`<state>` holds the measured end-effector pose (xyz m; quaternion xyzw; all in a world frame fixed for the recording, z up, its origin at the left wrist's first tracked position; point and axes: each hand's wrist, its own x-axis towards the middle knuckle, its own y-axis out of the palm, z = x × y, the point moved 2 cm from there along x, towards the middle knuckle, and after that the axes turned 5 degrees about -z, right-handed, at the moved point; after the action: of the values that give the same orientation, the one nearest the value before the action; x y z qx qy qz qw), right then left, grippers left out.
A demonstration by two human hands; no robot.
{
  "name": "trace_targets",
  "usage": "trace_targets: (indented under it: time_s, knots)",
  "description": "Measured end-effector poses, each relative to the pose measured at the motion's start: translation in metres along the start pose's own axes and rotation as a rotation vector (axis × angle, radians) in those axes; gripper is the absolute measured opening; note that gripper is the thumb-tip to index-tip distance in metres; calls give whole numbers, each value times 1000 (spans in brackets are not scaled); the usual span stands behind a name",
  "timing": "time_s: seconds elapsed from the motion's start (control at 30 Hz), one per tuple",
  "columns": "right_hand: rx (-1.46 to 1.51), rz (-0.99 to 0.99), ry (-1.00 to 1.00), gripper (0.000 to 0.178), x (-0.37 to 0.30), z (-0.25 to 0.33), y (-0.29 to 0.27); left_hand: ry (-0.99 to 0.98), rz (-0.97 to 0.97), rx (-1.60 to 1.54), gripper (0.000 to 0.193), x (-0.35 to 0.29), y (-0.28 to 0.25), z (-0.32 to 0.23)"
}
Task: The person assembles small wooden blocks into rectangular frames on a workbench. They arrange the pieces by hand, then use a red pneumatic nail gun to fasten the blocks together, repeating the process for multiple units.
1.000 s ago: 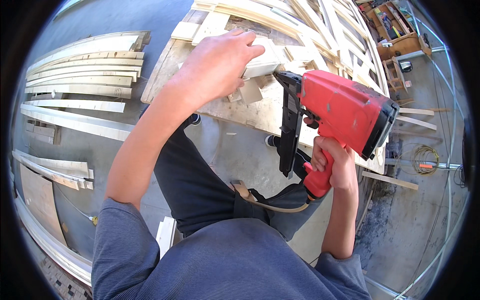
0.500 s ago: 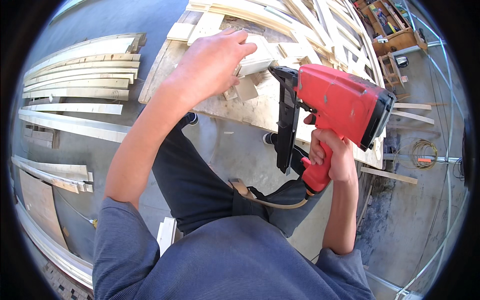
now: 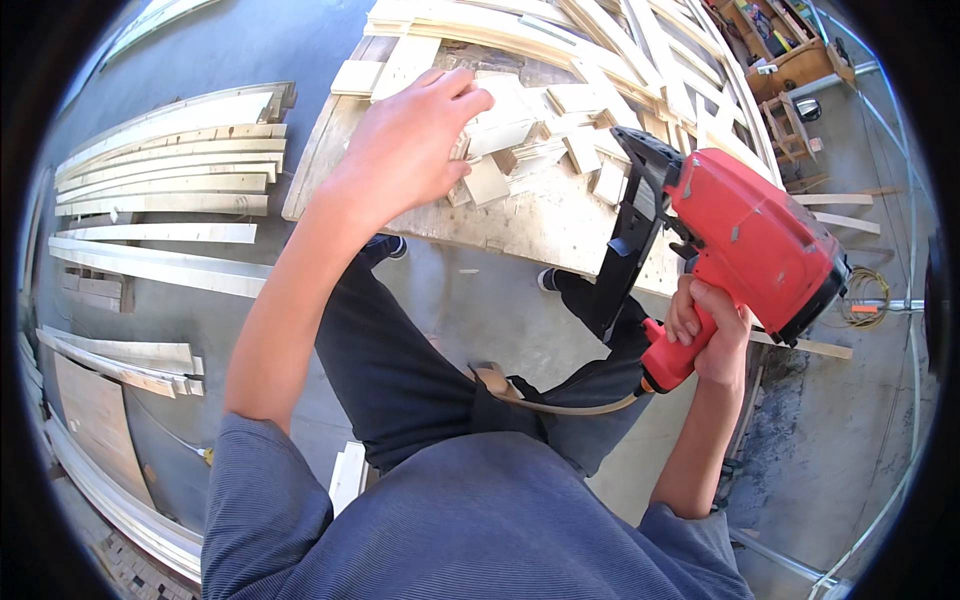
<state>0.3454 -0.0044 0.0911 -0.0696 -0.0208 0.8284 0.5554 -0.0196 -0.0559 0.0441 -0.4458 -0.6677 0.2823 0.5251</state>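
My right hand point(image 3: 708, 325) is wrapped round the red grip of a pneumatic nail gun point(image 3: 755, 235). The gun's black nose and long magazine point(image 3: 635, 240) point away to the left, clear of the tabletop. From the base of its grip, a tan air hose point(image 3: 570, 410) runs across my lap. Over the near left part of a wooden worktable point(image 3: 560, 225), my left hand point(image 3: 415, 140) hovers with fingers apart and slightly curled. It is beside a pile of short pale wood blocks point(image 3: 500, 135), and the palm side is hidden. Loose blocks point(image 3: 487, 182) lie just right of its thumb.
Long pale boards point(image 3: 640, 60) cover the table's far side. More planks point(image 3: 170, 165) are stacked on the floor at left. A wooden tool box point(image 3: 775, 50) stands at far right, with a coiled hose point(image 3: 868, 295) on the floor nearer me.
The nail gun and my right hand have shifted right and slightly down, tilting the magazine and uncovering more blocks. My left hand has moved slightly left, staying by the pile.
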Motion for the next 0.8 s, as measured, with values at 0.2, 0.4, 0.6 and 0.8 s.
trace_targets:
  time_s: [0.2,0.4,0.6,0.8]
  knots:
    - [114,-24,-110,19,-8,-21,-19,-13,-67,56,69,9,6,-2]
    - [215,-62,-100,22,-16,-44,-29,-263,86,16,82,39,5,-8]
    - [261,-78,-85,24,-22,-60,-43,-215,31,-21,78,41,10,-5]
    - [251,45,-42,28,-21,-52,-39,-115,68,-171,47,44,-5,9]
